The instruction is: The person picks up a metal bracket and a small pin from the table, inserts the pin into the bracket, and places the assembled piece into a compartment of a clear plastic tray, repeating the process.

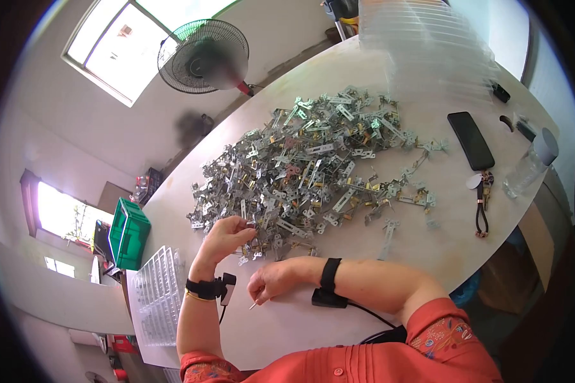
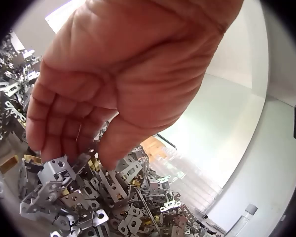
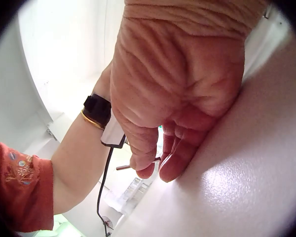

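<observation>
Plainly, the heap of metal brackets (image 1: 294, 169) fills the head view's middle, with the left hand (image 1: 227, 237) at its seven o'clock edge, fingers bent and their tips partly hidden among parts, so I cannot tell whether they pinch anything. The right hand (image 1: 271, 282), at four o'clock from the left, clamps a thin rod (image 1: 253, 305) between thumb and forefinger, clear of the heap. Around the heap sit clear trays (image 1: 156, 297) toward seven-thirty, stacked plastic sheets (image 1: 428, 54) toward one-thirty, and a phone (image 1: 471, 140) and bottle (image 1: 529, 167) near three.
</observation>
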`<state>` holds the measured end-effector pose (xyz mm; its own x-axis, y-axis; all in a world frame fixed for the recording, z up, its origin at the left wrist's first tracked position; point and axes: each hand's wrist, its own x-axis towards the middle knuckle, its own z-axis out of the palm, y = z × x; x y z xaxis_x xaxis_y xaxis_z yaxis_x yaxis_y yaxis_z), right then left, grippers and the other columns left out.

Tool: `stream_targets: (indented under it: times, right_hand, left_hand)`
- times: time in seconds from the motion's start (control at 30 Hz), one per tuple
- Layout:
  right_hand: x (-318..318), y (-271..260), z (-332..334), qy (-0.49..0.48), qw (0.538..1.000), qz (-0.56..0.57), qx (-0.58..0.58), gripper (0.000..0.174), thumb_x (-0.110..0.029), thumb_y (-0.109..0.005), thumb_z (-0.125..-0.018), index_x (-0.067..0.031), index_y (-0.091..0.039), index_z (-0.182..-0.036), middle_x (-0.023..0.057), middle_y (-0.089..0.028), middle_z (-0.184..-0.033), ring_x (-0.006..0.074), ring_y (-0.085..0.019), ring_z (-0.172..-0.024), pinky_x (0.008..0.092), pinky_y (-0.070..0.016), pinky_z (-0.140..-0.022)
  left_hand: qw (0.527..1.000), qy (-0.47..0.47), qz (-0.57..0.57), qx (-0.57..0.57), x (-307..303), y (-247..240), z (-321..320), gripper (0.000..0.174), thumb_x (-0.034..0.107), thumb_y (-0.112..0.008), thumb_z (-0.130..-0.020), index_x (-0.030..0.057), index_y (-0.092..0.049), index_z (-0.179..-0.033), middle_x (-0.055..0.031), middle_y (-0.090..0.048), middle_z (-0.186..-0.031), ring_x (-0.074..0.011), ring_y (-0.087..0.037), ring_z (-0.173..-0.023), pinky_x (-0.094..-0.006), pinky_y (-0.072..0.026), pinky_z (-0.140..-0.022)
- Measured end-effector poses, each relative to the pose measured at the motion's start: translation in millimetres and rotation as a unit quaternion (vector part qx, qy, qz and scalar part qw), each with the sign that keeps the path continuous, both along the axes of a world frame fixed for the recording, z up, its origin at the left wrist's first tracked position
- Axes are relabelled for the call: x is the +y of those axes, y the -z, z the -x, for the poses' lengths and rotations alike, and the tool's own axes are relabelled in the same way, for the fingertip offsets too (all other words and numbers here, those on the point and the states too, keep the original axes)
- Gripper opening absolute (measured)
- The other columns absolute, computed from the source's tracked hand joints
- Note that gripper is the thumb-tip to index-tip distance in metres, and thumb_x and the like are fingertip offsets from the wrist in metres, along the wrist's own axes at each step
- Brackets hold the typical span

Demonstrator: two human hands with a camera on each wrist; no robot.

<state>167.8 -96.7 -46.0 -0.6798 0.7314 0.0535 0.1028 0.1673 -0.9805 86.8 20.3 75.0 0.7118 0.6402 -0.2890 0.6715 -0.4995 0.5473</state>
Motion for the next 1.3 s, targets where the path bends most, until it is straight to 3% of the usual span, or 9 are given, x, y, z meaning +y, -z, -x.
stream_targets:
  times: [0.07,0.23,0.3,0.33,0.43,0.63,0.9,0.97,1.3]
  right_hand:
    - [-0.9,0.2,-0.3,0.014,1.0,-0.006,0.027,0.02,-0.023,-0.07,-0.09,-0.0071,-0.07,-0.102,0.0044,-0.07,-0.083,0.0146,-0.065,-0.076,0.0329,-0.0511,-0.07]
    - [-3.6,-8.7,-3.3,0.02,1.0,-0.003,0.0,0.02,-0.023,-0.07,-0.09,-0.0066,-0.07,-0.102,0.0051,-0.07,-0.084,0.0157,-0.065,-0.076,0.0334,-0.0516,-0.071]
    - [-4.3,-4.1,-1.2,0.016,1.0,0.002,-0.004,0.02,-0.023,-0.07,-0.09,-0.0063,-0.07,-0.102,0.0053,-0.07,-0.084,0.0161,-0.065,-0.076,0.0336,-0.0517,-0.071]
    - [-3.3,0.2,0.0,0.024,1.0,-0.017,0.009,0.02,-0.022,-0.07,-0.09,-0.0061,-0.07,-0.101,0.0052,-0.07,-0.084,0.0164,-0.064,-0.076,0.0336,-0.0516,-0.071]
    - [-4.5,-3.1,-1.8,0.015,1.0,-0.02,0.016,0.02,-0.022,-0.07,-0.091,-0.0049,-0.07,-0.101,0.0078,-0.067,-0.09,0.0196,-0.064,-0.082,0.0351,-0.0508,-0.074]
    - [-9.6,-16.0,-8.3,0.003,1.0,0.008,-0.001,0.02,-0.022,-0.069,-0.092,-0.0036,-0.069,-0.098,0.0091,-0.061,-0.096,0.0218,-0.061,-0.089,0.0356,-0.0493,-0.079]
    - [-13.5,-24.9,-11.7,0.021,0.999,-0.025,-0.011,0.018,-0.022,-0.068,-0.094,-0.0042,-0.069,-0.097,0.0074,-0.059,-0.094,0.0188,-0.06,-0.089,0.0327,-0.0488,-0.08]
    - [-13.5,-25.4,-10.8,0.024,0.999,-0.027,-0.016,0.018,-0.022,-0.067,-0.094,-0.004,-0.069,-0.097,0.0076,-0.06,-0.095,0.0192,-0.061,-0.089,0.0326,-0.0489,-0.08]
    - [-15.8,-36.3,-9.7,0.042,0.998,-0.019,-0.033,0.015,-0.017,-0.064,-0.096,-0.0034,-0.068,-0.101,0.0069,-0.065,-0.102,0.0197,-0.064,-0.093,0.0325,-0.0504,-0.082]
  left_hand:
    - [0.999,-0.015,0.027,0.009,3.4,1.1,2.9,0.026,0.022,-0.075,-0.086,-0.0024,-0.069,-0.093,0.0002,-0.064,-0.076,-0.0061,-0.056,-0.069,-0.0243,-0.046,-0.061]
    - [0.997,-0.037,0.044,-0.045,6.9,11.7,7.4,0.023,0.021,-0.073,-0.088,-0.0023,-0.071,-0.089,0.001,-0.065,-0.072,-0.0046,-0.055,-0.066,-0.0234,-0.044,-0.058]
    - [0.991,-0.044,0.091,-0.085,6.3,10.9,6.9,0.015,0.011,-0.069,-0.092,-0.0019,-0.073,-0.098,-0.0014,-0.071,-0.085,-0.0071,-0.064,-0.078,-0.0233,-0.0507,-0.072]
    - [0.988,-0.051,0.081,-0.122,1.7,11.2,5.1,0.014,0.014,-0.071,-0.089,0.0002,-0.072,-0.09,0.0027,-0.066,-0.073,-0.0025,-0.055,-0.067,-0.0214,-0.0427,-0.058]
    - [0.982,-0.045,0.051,-0.176,-3.3,7.3,4.9,0.014,0.014,-0.071,-0.09,0.0,-0.071,-0.091,0.0032,-0.066,-0.074,-0.0017,-0.054,-0.067,-0.021,-0.042,-0.058]
    - [0.965,-0.022,0.111,-0.235,-8.5,-0.3,18.6,0.013,0.009,-0.062,-0.099,-0.0003,-0.063,-0.108,-0.0029,-0.068,-0.093,-0.0148,-0.069,-0.091,-0.0284,-0.0539,-0.082]
    - [0.896,0.011,0.189,-0.402,-10.1,7.3,29.8,0.017,0.013,-0.056,-0.103,0.0011,-0.062,-0.114,-0.0096,-0.069,-0.104,-0.0212,-0.07,-0.094,-0.0344,-0.0536,-0.089]
    - [0.833,-0.036,0.297,-0.466,-6.4,10.3,37.6,0.019,0.016,-0.053,-0.105,0.0012,-0.062,-0.113,-0.011,-0.069,-0.102,-0.0218,-0.069,-0.093,-0.0336,-0.0537,-0.088]
    - [0.744,-0.094,0.408,-0.521,-1.5,53.3,95.2,0.016,0.018,-0.052,-0.105,0.0059,-0.062,-0.109,-0.0075,-0.068,-0.099,-0.0223,-0.071,-0.093,-0.0399,-0.0553,-0.09]
